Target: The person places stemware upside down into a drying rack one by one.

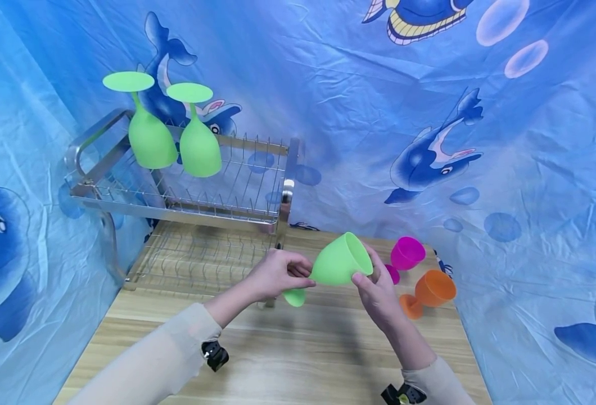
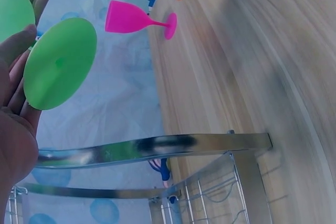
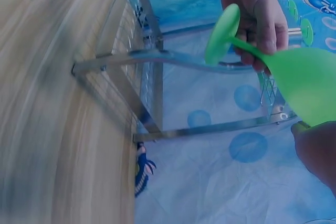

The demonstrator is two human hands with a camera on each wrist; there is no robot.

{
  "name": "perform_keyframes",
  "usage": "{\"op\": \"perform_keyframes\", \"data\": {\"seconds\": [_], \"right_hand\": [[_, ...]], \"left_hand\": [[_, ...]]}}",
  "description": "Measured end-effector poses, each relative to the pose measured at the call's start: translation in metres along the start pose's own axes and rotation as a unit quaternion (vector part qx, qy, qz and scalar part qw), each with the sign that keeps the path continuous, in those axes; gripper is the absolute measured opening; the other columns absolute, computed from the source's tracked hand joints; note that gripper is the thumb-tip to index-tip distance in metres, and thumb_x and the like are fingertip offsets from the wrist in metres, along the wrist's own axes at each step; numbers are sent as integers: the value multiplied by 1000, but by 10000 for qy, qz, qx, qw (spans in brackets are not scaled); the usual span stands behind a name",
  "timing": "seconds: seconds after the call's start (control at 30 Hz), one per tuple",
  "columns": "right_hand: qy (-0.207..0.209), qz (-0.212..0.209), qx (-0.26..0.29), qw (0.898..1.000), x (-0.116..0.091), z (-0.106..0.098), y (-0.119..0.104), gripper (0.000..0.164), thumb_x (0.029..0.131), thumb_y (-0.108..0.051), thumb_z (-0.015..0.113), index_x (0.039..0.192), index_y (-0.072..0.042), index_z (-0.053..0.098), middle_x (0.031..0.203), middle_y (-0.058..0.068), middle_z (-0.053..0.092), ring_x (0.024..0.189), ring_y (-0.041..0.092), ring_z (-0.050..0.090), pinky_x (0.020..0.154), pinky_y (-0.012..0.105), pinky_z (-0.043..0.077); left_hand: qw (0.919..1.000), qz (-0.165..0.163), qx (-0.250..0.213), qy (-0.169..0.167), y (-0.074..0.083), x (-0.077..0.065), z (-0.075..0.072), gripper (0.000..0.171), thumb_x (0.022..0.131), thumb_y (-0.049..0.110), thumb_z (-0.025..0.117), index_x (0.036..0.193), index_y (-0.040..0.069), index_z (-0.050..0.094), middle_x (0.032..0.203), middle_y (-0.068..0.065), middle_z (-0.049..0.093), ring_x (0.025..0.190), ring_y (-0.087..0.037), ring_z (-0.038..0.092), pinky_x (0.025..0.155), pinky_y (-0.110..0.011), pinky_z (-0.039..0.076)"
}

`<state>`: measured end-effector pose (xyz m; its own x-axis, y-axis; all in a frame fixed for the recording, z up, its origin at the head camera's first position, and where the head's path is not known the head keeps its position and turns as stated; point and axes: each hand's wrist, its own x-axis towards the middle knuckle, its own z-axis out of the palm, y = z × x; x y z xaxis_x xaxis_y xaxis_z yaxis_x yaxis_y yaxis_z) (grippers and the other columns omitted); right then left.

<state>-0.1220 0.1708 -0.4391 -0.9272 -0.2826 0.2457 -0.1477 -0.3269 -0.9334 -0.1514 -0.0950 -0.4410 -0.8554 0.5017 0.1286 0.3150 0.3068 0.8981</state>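
Observation:
A light green plastic goblet is held tilted in the air above the table, its mouth facing up and to the right. My left hand pinches the stem, as the right wrist view shows, with the round foot hanging beyond the fingers. At the bowl near the rim, my right hand grips with thumb and fingers on opposite sides. Two more green goblets stand upside down on the upper tier of a metal dish rack, feet upward.
On the table's right side lie a magenta goblet and an orange goblet, both on their sides. The rack's lower wire tier sits over the wooden table. Blue curtains with sea animals surround it.

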Motion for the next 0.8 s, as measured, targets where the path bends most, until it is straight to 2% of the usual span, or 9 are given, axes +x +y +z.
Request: {"op": "perform_keyframes", "data": {"seconds": [0.1, 0.2, 0.3, 0.43, 0.6, 0.8], "right_hand": [[-257, 41, -436, 9987, -1, -6, -7, 81, 99, -4, 72, 165, 2, 25, 153, 2, 51, 134, 12, 57, 111, 27, 52], [-563, -57, -945, 9939, 1, -13, -16, 88, 97, -2, 75, 166, 4, 20, 164, 9, 42, 144, 11, 50, 116, 25, 46], [-886, -280, -1436, 9853, 6, -19, -25, 91, 94, 2, 77, 166, 5, 21, 169, 22, 34, 150, 10, 44, 122, 23, 37], [-1260, -436, -1999, 9707, 12, -22, -35, 91, 92, 7, 77, 165, 5, 23, 169, 31, 29, 153, 10, 42, 124, 24, 34], [-1599, -309, -2504, 9543, 19, -21, -46, 93, 91, 7, 79, 167, 1, 25, 170, 29, 30, 157, 17, 37, 125, 25, 33], [-1829, -86, -3251, 9278, 25, -12, -58, 98, 89, 0, 85, 168, -7, 28, 172, 14, 34, 159, 32, 31, 126, 26, 32]], "left_hand": [[10000, 36, -6, -33, 0, -2, -4, 19, 90, 18, 89, 106, 12, 82, 96, 3, 82, 87, -8, 77, 80, -23, 64], [10000, 35, -28, -82, -1, -4, -9, 17, 90, 16, 89, 105, 11, 82, 96, 3, 82, 88, -8, 77, 80, -23, 64], [9998, 121, 52, -120, -1, -6, -13, 17, 90, 14, 89, 104, 10, 82, 96, 2, 82, 89, -9, 78, 79, -23, 64], [9992, 230, 238, -211, -1, -8, -18, 17, 90, 15, 89, 104, 10, 82, 96, 3, 82, 88, -7, 77, 78, -22, 64], [9987, 258, 313, -298, 0, -10, -21, 16, 89, 14, 89, 103, 11, 82, 95, 3, 81, 85, -5, 76, 78, -22, 64], [9969, 397, 584, -341, 3, -14, -27, 15, 88, 12, 90, 100, 11, 82, 93, 4, 81, 82, -4, 76, 75, -20, 64]]}}
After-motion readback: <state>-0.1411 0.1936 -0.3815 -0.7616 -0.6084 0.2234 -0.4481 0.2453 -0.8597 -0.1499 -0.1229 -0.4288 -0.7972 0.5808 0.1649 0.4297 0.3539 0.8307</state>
